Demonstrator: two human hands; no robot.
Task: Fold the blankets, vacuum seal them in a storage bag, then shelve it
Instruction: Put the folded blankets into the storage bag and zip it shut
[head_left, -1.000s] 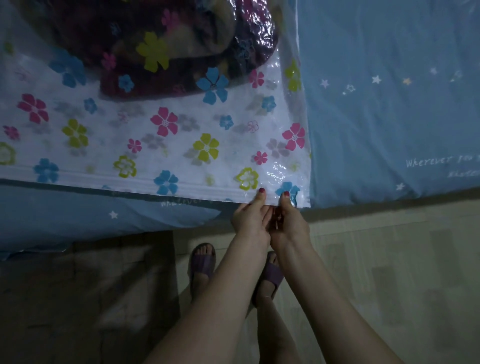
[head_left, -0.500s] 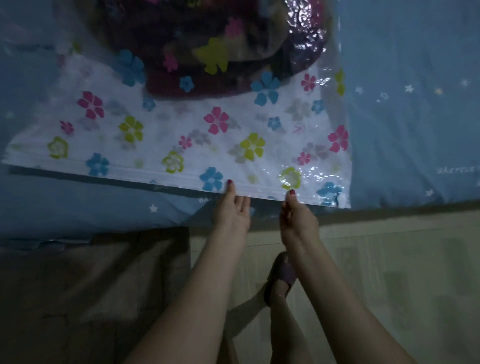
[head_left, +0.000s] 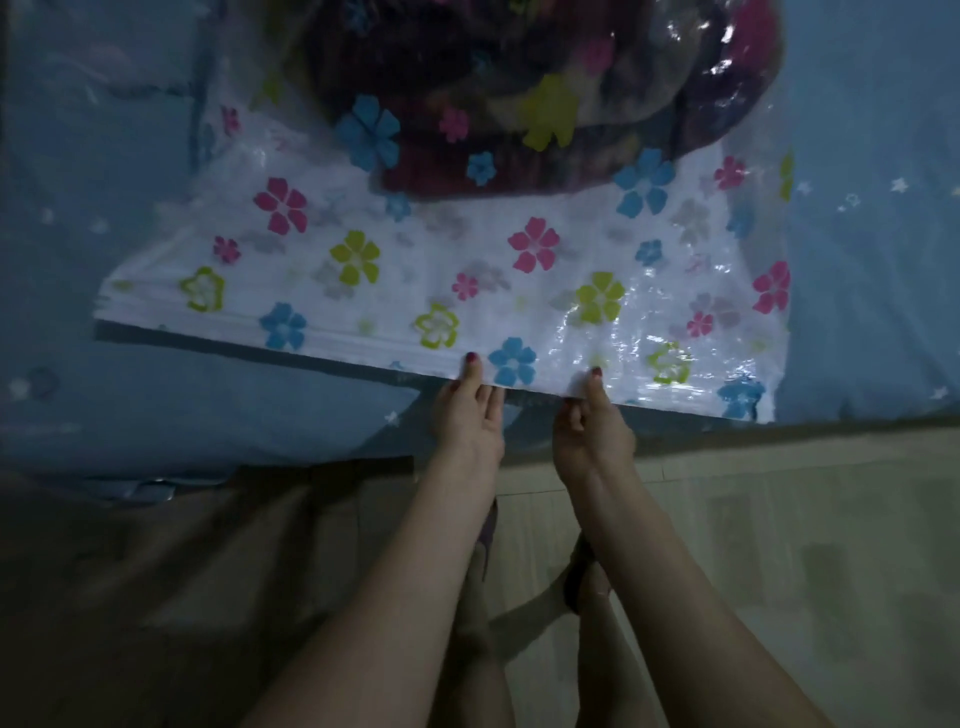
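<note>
A blue star-printed bedsheet covers the bed at the left, its edge hanging toward a dim floor. On the sheet lies the flower-printed storage bag, its sealing edge running along the near side of the bed and jutting slightly past it. Inside the bag, toward its far end, sits the folded dark blanket (seen through the clear plastic, colours muddy in the low light). The left hand pinches the bag's near edge, thumb on top and fingers tucked beneath. Just beside it, a short stretch of edge between them, the right hand pinches the same edge, thumb pressed on top, remaining fingers curled under. Below the forearms, feet in dark slippers stand on the floor.
</note>
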